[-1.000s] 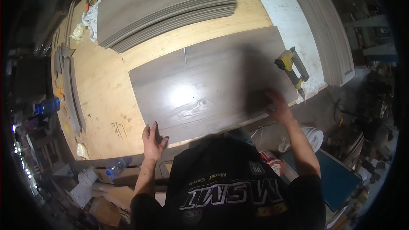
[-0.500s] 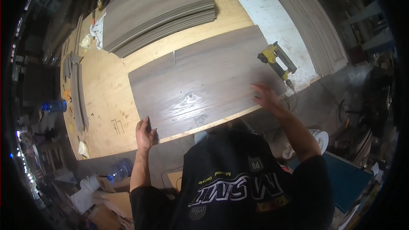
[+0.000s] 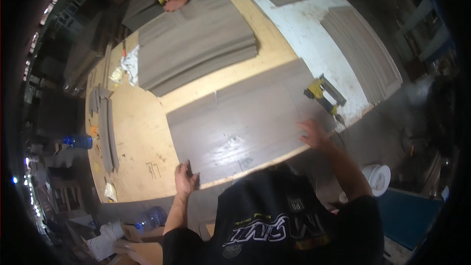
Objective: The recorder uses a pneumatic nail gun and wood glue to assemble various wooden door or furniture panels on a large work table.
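Grey panel (image 3: 245,122) spans between left hand (image 3: 185,179) and right hand (image 3: 313,135).

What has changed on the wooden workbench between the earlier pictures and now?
The view tilted up, so another person's hand now shows at the far stack of grey planks. The left hand and right hand stay on the near edge of the wide grey-brown board; the yellow nail gun stays put.

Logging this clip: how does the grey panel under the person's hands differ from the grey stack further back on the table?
The grey panel lies as one flat layer at the near table edge, with the left hand and right hand on it. The grey stack is many fanned layers, with another person's hand at its far end. Both are grey and wood-grained.
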Demonstrator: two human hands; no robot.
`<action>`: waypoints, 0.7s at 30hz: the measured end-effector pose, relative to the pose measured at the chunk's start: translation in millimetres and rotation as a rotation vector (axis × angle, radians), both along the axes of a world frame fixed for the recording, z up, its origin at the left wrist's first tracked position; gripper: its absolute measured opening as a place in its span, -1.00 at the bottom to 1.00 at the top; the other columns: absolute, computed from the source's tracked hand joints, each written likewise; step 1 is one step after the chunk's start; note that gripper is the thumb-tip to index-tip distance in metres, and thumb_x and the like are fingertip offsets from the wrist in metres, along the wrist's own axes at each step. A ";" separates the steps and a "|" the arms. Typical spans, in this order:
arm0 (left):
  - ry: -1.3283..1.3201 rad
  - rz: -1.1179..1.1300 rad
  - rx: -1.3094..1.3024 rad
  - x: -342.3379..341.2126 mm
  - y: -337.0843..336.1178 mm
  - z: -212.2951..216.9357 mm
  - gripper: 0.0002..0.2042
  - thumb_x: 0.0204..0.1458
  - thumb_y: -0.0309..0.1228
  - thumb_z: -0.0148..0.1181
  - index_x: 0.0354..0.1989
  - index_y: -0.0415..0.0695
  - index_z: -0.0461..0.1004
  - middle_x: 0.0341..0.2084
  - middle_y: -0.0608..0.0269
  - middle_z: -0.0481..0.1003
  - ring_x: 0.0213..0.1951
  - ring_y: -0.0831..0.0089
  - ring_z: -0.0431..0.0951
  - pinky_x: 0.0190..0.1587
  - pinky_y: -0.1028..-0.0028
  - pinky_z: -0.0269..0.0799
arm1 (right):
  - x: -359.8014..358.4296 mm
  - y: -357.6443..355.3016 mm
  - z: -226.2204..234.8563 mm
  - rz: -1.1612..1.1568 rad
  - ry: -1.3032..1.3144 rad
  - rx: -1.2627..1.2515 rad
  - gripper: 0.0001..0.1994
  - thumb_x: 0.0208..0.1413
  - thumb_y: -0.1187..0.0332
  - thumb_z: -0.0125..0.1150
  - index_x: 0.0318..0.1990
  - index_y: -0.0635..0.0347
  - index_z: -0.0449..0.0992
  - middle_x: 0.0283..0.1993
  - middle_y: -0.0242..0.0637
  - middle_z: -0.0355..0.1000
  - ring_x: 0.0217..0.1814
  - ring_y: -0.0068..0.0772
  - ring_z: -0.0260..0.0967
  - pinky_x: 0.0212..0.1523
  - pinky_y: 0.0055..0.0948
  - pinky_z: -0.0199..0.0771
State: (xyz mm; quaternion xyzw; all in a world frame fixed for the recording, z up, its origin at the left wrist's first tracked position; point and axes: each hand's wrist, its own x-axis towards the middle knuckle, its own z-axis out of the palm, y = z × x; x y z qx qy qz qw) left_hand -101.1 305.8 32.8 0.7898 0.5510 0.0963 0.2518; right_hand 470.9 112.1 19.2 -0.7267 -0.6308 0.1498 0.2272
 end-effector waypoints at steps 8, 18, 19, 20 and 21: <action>0.153 -0.073 -0.080 32.4 20.2 45.3 -0.37 -0.06 -0.09 0.49 0.17 -0.14 0.48 0.16 -0.28 0.38 0.18 -0.19 0.42 0.22 0.08 0.40 | -18.3 -24.7 3.2 -0.273 0.094 -0.103 -0.44 0.06 0.21 0.40 0.26 -0.04 0.47 0.14 -0.12 0.50 0.14 0.03 0.47 0.12 -0.10 0.51; -0.102 -0.514 0.231 216.3 70.2 42.9 -0.57 0.06 -0.27 0.37 0.11 -0.10 0.53 0.26 -0.05 0.37 0.30 -0.04 0.31 0.34 0.00 0.19 | -17.2 -43.7 -21.0 -0.583 0.238 -0.109 -0.54 0.06 0.28 0.33 0.17 -0.04 0.56 -0.14 -0.22 0.64 -0.13 -0.06 0.61 -0.07 -0.15 0.60; -0.114 -0.554 0.226 244.4 76.7 38.7 -0.58 0.07 -0.26 0.36 0.11 -0.08 0.54 0.26 -0.04 0.37 0.30 -0.02 0.31 0.35 0.00 0.18 | -15.1 -50.1 -31.8 -0.614 0.302 -0.047 -0.55 0.06 0.28 0.34 0.16 -0.03 0.57 -0.15 -0.22 0.64 -0.13 -0.06 0.61 -0.08 -0.16 0.60; -0.123 -0.588 0.220 269.0 82.1 35.4 -0.59 0.09 -0.26 0.35 0.11 -0.06 0.54 0.26 -0.02 0.37 0.31 0.00 0.31 0.36 0.01 0.17 | -17.5 -52.4 -32.4 -0.620 0.305 -0.053 -0.55 0.06 0.28 0.34 0.16 -0.03 0.57 -0.15 -0.22 0.64 -0.13 -0.06 0.61 -0.08 -0.16 0.60; -0.125 -0.594 0.213 293.4 87.3 30.8 -0.59 0.09 -0.26 0.35 0.11 -0.06 0.54 0.26 -0.02 0.37 0.31 0.00 0.31 0.36 0.01 0.17 | -20.7 -51.7 -30.6 -0.621 0.397 -0.028 -0.55 0.06 0.27 0.37 0.15 -0.01 0.57 -0.14 -0.22 0.62 -0.12 -0.04 0.60 -0.09 -0.17 0.59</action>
